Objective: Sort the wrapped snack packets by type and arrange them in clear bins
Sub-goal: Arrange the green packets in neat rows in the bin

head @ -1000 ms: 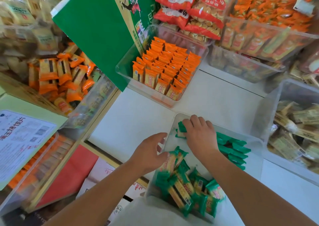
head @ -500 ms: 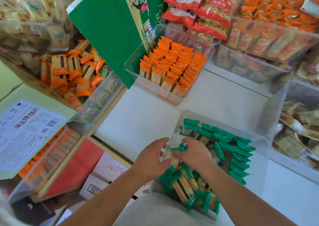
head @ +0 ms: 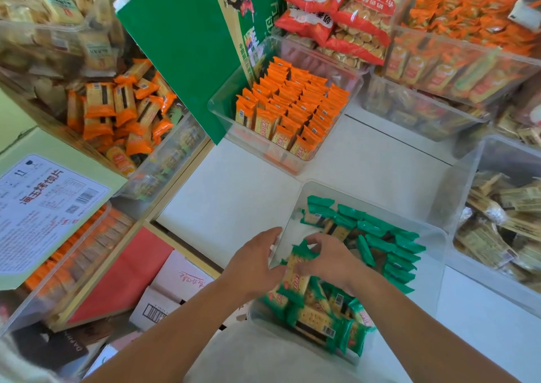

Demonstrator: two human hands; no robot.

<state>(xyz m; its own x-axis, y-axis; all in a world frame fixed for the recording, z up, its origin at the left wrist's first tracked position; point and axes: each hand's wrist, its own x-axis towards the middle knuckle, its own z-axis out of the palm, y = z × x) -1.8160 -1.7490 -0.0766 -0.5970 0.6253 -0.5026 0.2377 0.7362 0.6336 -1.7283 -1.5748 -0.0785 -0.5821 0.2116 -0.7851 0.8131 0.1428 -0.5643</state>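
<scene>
Green crimped ends and a see-through middle mark every snack in the clear bin [head: 436, 236], which sits at the near edge of the white table [head: 228, 201]. Through each wrapper you can see a pale, dimpled cracker sandwich with a dark filling. There is red lettering down the face and a barcode on some.

Along the bin's far and right walls the green packets [head: 377, 230] stand on edge in tidy rows. At the bin's near end a loose heap [head: 319, 321] of them lies flat and crisscrossed.

Over the bin's near-left part the right hand [head: 330, 262] is curled like a claw. Its thumb and fingertips pinch the top of a single packet [head: 297, 277] that stands upright above the heap. The left hand [head: 251, 262] is at the bin's left wall, fingers outside it and thumb turned in toward that same packet. It looks to be gripping the wall, though I cannot tell whether the thumb touches the wrapper.

Beyond the bin, a second bin [head: 222, 110] holds orange packets [head: 292, 110] of the same shape, packed upright in neat rows. Beyond the bin and to its left rises a green box [head: 181, 55].
</scene>
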